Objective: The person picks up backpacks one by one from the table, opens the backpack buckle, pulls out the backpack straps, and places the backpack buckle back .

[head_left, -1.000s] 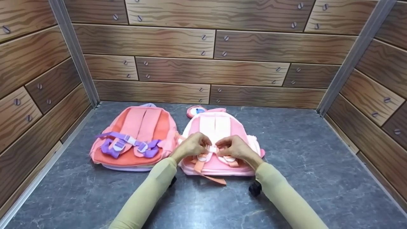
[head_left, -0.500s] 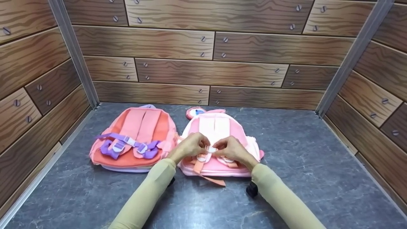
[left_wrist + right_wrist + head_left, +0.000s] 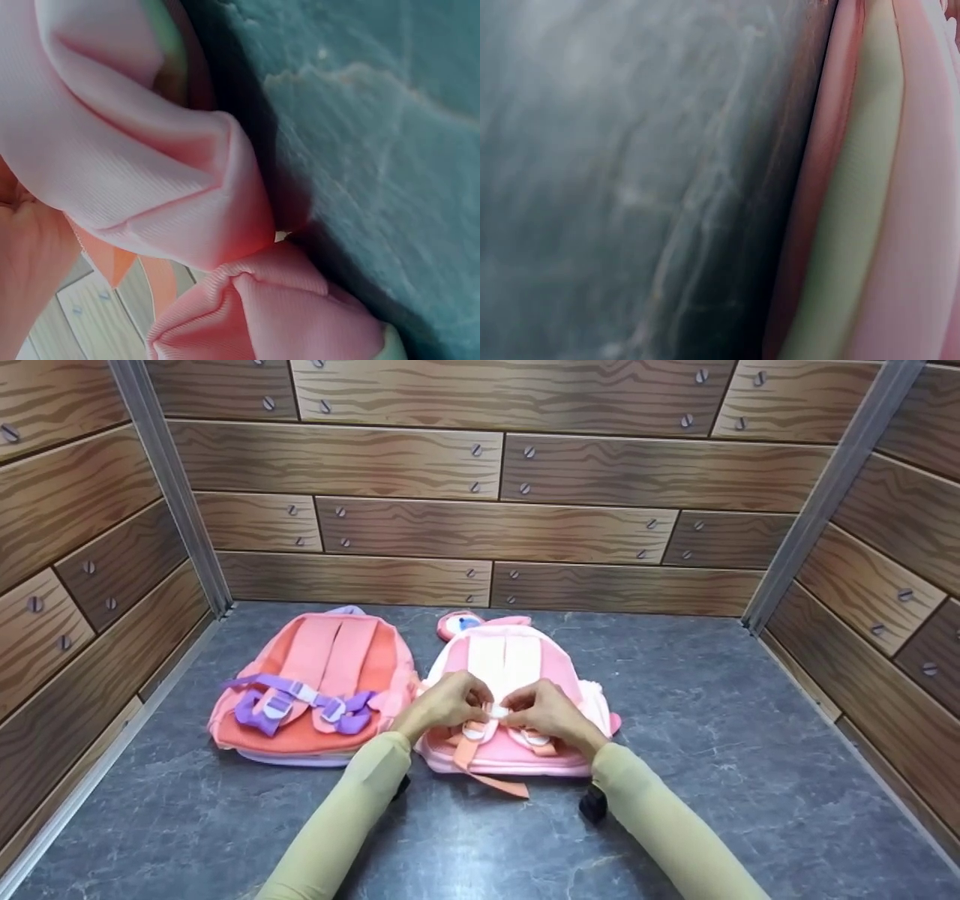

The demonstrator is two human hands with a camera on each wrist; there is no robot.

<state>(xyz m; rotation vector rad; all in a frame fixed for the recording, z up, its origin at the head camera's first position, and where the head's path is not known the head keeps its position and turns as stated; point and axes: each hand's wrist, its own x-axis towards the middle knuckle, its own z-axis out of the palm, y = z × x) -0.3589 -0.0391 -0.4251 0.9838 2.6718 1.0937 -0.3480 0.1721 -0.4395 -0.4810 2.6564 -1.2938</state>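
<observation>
A person in pale yellow-green sleeves (image 3: 337, 817) leans both forearms in over a dark grey, marble-veined tabletop (image 3: 480, 851), the hands meeting at the middle of a small pink fabric backpack with white shoulder straps (image 3: 517, 761). The left hand (image 3: 452, 701) reaches in from one side, wrist arched, knuckles up, its fingers bent down to the thumb in a pinch on a small white plastic buckle (image 3: 498, 711). The right hand (image 3: 551, 711) mirrors it, wrist raised, its fingers curled narrow on the buckle's other end; from where I stand, the fingertips almost meet. The pink bag lies with its straps up, directly beneath both hands, while a loose orange webbing strap (image 3: 466, 754) trails over its lower edge onto the tabletop. Just beside it, touching at the side, lies a coral-and-pink fabric backpack (image 3: 315, 741) with purple webbing straps (image 3: 259, 720). A round red piece with a white-and-blue eye (image 3: 454, 624) pokes out beyond the pink bag's top. Behind stand walls printed with brown wooden planks (image 3: 420, 529).
</observation>
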